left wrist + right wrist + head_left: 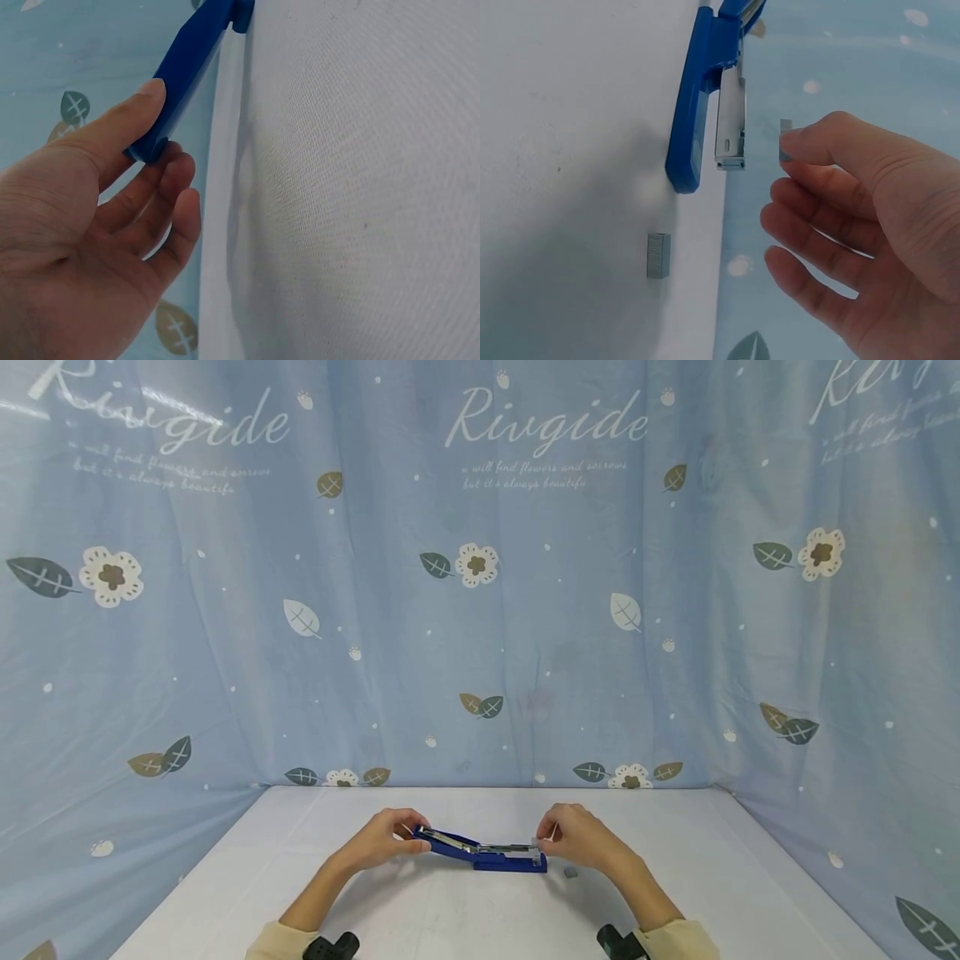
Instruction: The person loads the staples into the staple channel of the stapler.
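Note:
A blue stapler point(510, 863) lies on the white table, its top swung far back to the left and its metal magazine bared. My left hand point(382, 841) pinches the end of the raised top, thumb on one side and fingers on the other. Between thumb and forefinger, my right hand point(855, 187) holds a small strip of staples point(785, 125), just apart from the magazine's front end point(730, 142). The other right fingers are loosely bent. Part of the strip is hidden behind the thumb.
A short grey block of staples point(658, 256) lies on the table near the stapler's front end. The white tabletop point(450, 918) meets a pale blue patterned curtain point(480, 652) at the back and sides.

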Demonstrator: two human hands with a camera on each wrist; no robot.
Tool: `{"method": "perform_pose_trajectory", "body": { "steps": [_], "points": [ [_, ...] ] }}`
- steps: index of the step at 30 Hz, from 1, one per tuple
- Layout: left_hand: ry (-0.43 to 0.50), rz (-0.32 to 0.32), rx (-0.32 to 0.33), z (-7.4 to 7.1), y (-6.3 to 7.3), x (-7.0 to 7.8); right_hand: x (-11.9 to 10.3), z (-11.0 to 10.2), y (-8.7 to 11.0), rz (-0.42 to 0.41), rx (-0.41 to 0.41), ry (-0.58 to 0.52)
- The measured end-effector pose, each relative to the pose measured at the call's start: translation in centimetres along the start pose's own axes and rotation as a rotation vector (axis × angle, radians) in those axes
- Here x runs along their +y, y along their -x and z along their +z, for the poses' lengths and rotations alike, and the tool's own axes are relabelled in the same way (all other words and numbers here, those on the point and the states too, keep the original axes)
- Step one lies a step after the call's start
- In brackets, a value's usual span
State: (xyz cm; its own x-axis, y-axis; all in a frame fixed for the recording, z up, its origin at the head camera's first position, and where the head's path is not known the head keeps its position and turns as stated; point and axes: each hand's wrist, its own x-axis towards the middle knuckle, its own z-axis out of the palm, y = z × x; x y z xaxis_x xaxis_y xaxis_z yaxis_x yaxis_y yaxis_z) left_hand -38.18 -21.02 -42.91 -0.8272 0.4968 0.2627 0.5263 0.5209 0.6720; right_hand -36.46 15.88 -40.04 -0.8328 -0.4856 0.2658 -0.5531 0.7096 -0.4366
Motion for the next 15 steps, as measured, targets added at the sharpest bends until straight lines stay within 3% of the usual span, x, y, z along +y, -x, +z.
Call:
{"method": "perform_pose_trajectory", "body": {
  "steps": [15],
  "points": [
    [0.015, -0.001, -0.009, -0.03, -0.10, -0.09, 0.07, 0.75, -0.07, -0.012, 0.003, 0.014]
  ]
}}
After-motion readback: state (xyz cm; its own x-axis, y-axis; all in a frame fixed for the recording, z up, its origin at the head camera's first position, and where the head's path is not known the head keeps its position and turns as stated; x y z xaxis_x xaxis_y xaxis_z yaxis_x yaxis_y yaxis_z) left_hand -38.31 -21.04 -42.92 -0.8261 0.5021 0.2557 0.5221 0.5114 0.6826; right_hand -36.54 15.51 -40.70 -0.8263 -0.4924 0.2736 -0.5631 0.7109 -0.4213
